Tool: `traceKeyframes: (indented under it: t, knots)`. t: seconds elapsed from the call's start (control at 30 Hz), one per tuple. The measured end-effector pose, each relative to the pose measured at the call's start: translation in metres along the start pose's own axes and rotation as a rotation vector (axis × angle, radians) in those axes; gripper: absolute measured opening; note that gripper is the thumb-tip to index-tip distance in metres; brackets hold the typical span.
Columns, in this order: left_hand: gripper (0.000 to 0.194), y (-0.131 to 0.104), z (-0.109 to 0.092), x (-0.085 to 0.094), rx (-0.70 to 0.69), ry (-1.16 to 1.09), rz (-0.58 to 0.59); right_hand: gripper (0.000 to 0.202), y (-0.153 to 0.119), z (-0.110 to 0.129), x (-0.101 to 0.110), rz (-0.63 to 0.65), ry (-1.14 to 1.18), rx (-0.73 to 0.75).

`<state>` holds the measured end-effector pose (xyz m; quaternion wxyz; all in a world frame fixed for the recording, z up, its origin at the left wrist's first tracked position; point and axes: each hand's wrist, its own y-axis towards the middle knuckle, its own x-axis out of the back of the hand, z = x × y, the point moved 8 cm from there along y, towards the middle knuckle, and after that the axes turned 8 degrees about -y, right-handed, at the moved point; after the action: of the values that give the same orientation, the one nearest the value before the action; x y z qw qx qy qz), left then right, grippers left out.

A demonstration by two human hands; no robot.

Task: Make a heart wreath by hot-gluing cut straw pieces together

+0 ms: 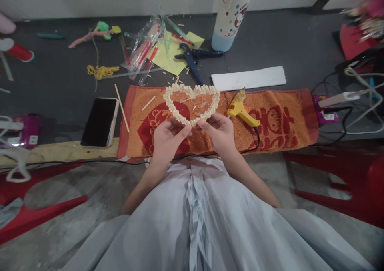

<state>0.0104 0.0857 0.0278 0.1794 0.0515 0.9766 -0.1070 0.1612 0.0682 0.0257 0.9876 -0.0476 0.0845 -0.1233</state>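
A cream heart-shaped frame [207, 89], built from many small wooden-looking bits, is held up above an orange and red towel [282, 115]. My left hand [171, 137] pinches its lower left edge between thumb and fingers. On the other side of the point, my right hand [218, 131] grips the lower right edge, thumb on top. Just right of that hand lies a yellow hot glue gun [242, 110] on the towel, its cord running down. Thin wooden sticks [148, 103] rest on the towel's left part.
Blue cutting pliers [192, 59], yellow paper [171, 57] and plastic-wrapped glitter sticks [147, 47] lie behind the towel. A white strip [249, 78] and a bottle [229, 21] are at the back. A phone [100, 122] lies left; red chairs [339, 175] flank me.
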Motion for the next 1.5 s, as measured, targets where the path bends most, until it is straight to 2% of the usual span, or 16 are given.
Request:
traceKeyframes:
  t: [0.17, 0.37, 0.6, 0.83, 1.5]
  knots:
    - [0.030, 0.001, -0.002, -0.001, -0.012, -0.004, -0.008, 0.034, 0.000, 0.002, -0.001, 0.012, 0.009, -0.017]
    - [0.041, 0.003, 0.004, 0.001, 0.078, -0.057, -0.093, 0.040, 0.002, 0.002, -0.003, 0.042, 0.032, -0.060]
    - [0.045, 0.004, 0.009, -0.003, 0.108, -0.093, -0.092, 0.040, 0.002, -0.006, -0.005, 0.027, 0.145, -0.169]
    - [0.043, 0.001, 0.008, -0.004, 0.137, -0.079, -0.107, 0.041, 0.000, -0.003, -0.007, 0.014, 0.137, -0.174]
    - [0.038, -0.001, 0.003, -0.006, 0.071, -0.054, -0.058, 0.044, -0.001, -0.005, -0.007, 0.026, 0.141, -0.175]
